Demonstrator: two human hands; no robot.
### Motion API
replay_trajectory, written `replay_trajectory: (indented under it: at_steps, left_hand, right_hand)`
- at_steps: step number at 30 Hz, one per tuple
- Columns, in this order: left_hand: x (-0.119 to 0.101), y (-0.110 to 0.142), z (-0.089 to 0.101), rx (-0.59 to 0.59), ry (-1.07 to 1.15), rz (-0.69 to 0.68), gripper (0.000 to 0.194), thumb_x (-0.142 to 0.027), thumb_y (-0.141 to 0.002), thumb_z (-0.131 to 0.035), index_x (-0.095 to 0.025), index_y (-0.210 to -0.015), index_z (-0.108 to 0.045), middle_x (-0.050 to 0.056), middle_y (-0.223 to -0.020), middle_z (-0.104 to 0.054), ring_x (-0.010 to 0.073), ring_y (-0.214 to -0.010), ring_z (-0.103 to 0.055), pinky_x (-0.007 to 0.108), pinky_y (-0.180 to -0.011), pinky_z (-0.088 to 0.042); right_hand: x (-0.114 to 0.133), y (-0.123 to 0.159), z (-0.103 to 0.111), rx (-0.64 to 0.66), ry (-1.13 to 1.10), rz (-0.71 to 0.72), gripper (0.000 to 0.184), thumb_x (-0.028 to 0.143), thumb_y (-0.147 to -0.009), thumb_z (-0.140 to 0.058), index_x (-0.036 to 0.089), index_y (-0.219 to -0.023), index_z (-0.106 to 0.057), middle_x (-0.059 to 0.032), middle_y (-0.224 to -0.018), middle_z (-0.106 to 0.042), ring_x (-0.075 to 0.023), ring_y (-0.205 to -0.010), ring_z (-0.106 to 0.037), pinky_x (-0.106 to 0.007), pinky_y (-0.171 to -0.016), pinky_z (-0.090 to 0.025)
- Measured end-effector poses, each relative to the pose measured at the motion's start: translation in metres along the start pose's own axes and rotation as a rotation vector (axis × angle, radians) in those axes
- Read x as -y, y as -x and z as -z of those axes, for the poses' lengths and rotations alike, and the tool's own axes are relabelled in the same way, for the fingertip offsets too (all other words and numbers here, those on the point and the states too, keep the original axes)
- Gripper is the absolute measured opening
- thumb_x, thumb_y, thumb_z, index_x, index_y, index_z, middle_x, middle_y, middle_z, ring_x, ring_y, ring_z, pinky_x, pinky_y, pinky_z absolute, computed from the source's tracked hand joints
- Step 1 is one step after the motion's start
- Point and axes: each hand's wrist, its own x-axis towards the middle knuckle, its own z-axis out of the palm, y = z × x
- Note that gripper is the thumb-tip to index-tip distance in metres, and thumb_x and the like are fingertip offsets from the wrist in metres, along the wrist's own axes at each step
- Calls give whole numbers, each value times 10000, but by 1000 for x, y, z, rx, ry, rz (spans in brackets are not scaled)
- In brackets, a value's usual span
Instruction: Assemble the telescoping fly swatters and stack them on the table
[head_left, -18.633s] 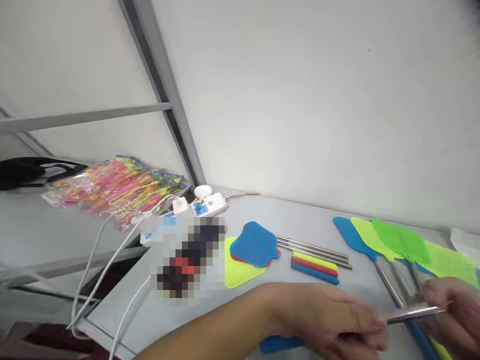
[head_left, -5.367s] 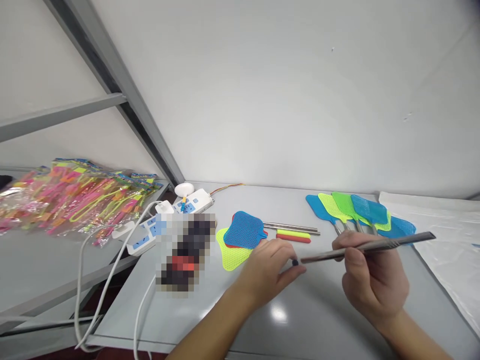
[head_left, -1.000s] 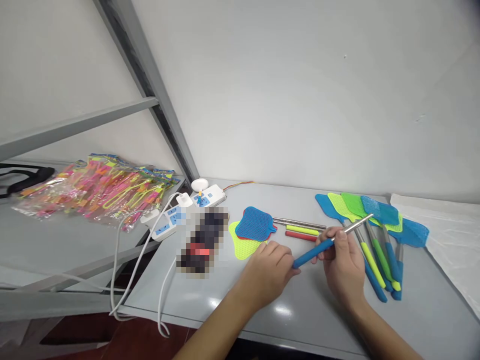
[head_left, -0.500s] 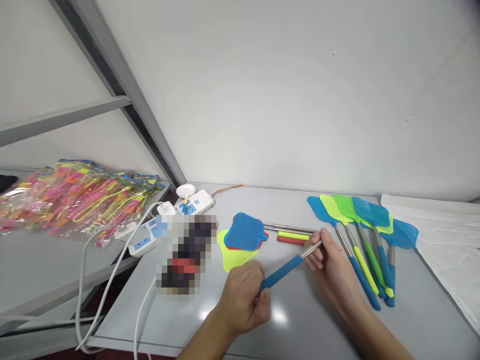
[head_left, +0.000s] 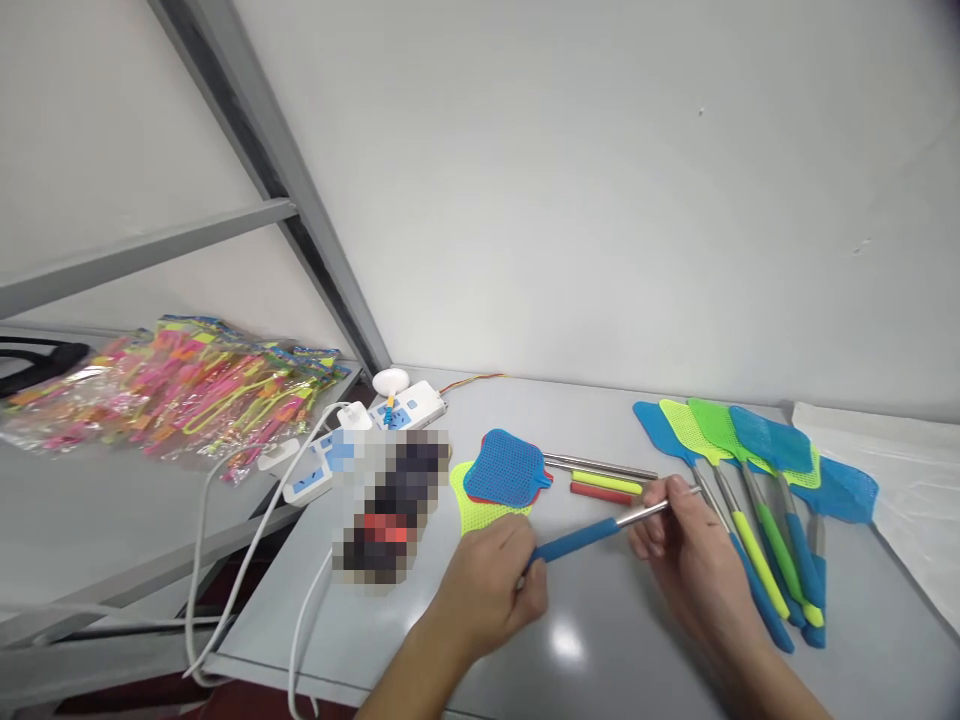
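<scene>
My left hand [head_left: 495, 580] is wrapped around the lower end of a fly swatter handle [head_left: 577, 541] with a blue grip and a thin metal rod. The fingers of my right hand [head_left: 694, 550] pinch the rod near its tip, and no swatter head is on it. Just beyond my left hand lie loose swatter heads: a blue head [head_left: 506, 467] over a red one, with a yellow head [head_left: 487, 513] underneath. Metal rods [head_left: 600, 465] with a yellow grip [head_left: 606, 481] and a red grip [head_left: 600, 492] rest behind the held handle.
Several whole fly swatters [head_left: 750, 500] are fanned out at the right, beside white sheeting [head_left: 885, 500]. Power strips [head_left: 409, 405] with white cables [head_left: 247, 540] lie at the left, near a blurred-out item [head_left: 394, 515]. Bagged colourful goods [head_left: 202, 390] cover the shelf beyond the metal post [head_left: 315, 220].
The view has turned, so the surroundings sit further right. Both hands keep their hold; the handle lies flatter, and slightly more of its metal rod shows between them.
</scene>
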Motion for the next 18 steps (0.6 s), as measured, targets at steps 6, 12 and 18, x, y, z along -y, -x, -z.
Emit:
replay_trajectory:
  at_steps: [6, 12, 18]
  left_hand:
    - [-30, -23, -6, 204, -43, 179, 256, -349, -973, -394, -188, -819, -521, 49, -745, -605, 204, -657, -539, 294, -579, -334]
    - [-60, -44, -3, 239, 745, 369, 299, -405, -1000, -340, -207, -960, -560, 8, -783, -626, 156, -698, -560, 255, -624, -377]
    - [-30, -24, -7, 133, 1330, 713, 432, -582, -916, -428, -197, -721, -435, -96, -521, -282, 57, -416, -206, 197, -421, -172]
  right_hand:
    - [-4, 10, 7, 139, 255, 44, 304, 473, -889, -595, 183, -821, -651, 31, -524, -427, -118, -481, -446, -260, -478, -405]
    - [9, 15, 13, 262, 511, 38, 282, 464, -861, -629, 208, -978, -640, 7, -629, -538, -139, -521, -504, -260, -473, -406]
    - [28, -2, 37, 262, 1043, 192, 320, 475, -915, -530, 258, -1144, -583, 27, -615, -515, -160, -536, -510, -275, -491, -411]
